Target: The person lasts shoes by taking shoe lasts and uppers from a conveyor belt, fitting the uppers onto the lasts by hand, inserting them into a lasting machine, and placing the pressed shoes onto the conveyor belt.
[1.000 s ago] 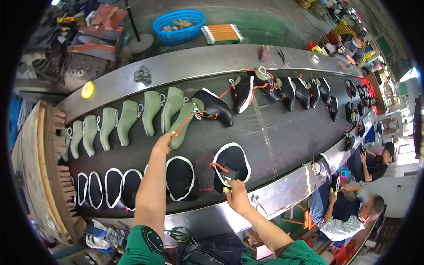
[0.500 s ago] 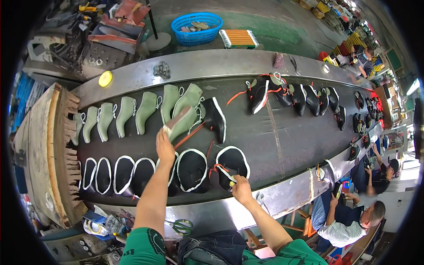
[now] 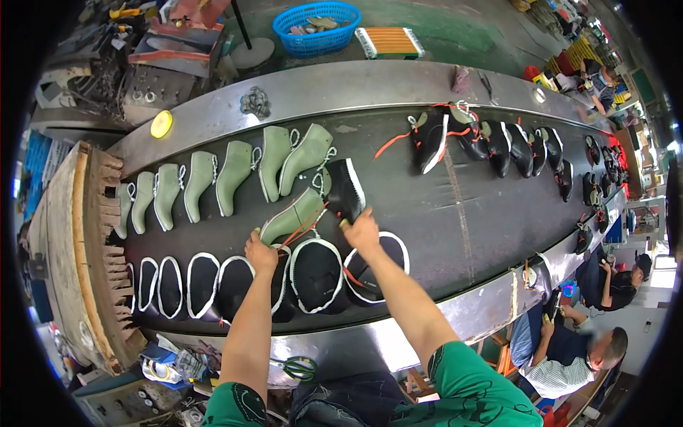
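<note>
My left hand point(image 3: 262, 250) is closed around the toe end of a green shoe last point(image 3: 293, 215), which lies tilted over the conveyor belt. Loose orange lace runs across this last. Just right of it, my right hand point(image 3: 363, 231) grips the lower end of a black shoe upper point(image 3: 346, 188) with a white edge; something yellowish shows at the thumb. Below my hands stand black uppers with white rims, among them a wide round one point(image 3: 316, 276) and another point(image 3: 377, 267) partly hidden by my right forearm. Several green lasts with looped cords, including one point(image 3: 306, 158), line the far side.
Black shoes with orange laces point(image 3: 430, 142) stand farther right. A metal ledge point(image 3: 341, 85) holds a yellow lid point(image 3: 161, 124). Scissors point(image 3: 299, 367) lie on the near ledge. A worn wooden block point(image 3: 67, 256) bounds the left end. Another person point(image 3: 569, 356) sits at the near right.
My right hand has left the near-row upper and moved up to the black upper in the middle. My left hand has lowered the green last toward the belt. The whole view has shifted slightly.
</note>
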{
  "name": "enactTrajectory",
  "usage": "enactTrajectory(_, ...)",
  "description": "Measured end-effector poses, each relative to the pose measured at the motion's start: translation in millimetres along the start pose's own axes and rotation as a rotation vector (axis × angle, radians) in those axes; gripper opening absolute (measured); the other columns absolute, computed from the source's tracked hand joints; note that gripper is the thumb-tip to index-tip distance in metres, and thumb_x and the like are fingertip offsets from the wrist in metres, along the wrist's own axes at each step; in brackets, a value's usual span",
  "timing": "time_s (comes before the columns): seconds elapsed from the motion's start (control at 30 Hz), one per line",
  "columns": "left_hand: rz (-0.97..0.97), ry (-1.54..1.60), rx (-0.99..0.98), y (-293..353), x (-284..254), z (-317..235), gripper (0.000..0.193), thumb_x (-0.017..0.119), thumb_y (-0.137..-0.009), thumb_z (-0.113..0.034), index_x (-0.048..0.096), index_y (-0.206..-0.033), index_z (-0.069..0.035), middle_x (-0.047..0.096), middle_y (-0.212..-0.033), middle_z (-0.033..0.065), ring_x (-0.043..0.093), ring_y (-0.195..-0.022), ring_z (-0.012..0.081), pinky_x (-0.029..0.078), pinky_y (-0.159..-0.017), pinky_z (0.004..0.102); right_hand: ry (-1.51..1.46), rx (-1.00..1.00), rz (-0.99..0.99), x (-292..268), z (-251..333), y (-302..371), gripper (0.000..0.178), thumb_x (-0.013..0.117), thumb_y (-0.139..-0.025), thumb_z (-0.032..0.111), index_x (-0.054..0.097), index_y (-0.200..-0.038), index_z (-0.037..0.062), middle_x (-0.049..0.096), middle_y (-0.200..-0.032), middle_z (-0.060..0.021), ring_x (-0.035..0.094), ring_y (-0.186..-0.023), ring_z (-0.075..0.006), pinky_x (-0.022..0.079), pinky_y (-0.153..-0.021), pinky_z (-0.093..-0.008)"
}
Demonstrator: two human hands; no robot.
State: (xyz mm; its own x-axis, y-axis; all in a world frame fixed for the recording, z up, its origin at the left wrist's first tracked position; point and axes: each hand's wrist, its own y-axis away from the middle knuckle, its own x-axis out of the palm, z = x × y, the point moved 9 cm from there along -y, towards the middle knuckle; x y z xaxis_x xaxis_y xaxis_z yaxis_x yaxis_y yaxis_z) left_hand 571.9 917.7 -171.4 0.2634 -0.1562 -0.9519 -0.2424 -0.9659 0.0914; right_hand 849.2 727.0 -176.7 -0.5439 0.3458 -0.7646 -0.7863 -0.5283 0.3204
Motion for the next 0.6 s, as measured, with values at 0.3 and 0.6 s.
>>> enactTrajectory(0.3,0.006,1.153,-1.011,-13,16,173,0.025,0.057,-0.089,-0.015,0.058,-0.111,-0.003,0.066,-0.097,0.0129,0.067,-0.08,0.0221,0.051,-0.061,0.0286,0.212,-0.136,-0.116,-73,-21,-89,0.046,0.063,-0.085,0.024,0.042,-0.111,-0.0068,0.064,-0.095,-0.0288,0.064,-0.085,-0.0446,0.051,-0.077,-0.0492)
enactTrajectory(0.6,0.067,0.13,0.28,-43,-42,9,0.058,0.07,-0.07,-0.002,0.05,-0.124,0.001,0.059,-0.114,0.0229,0.052,-0.113,0.0408,0.041,-0.098,0.0436,-0.106,-0.511,-0.164,-46,44,63,0.039,0.062,-0.08,0.015,0.05,-0.111,-0.0047,0.059,-0.101,-0.0266,0.057,-0.097,-0.0437,0.047,-0.086,-0.0474)
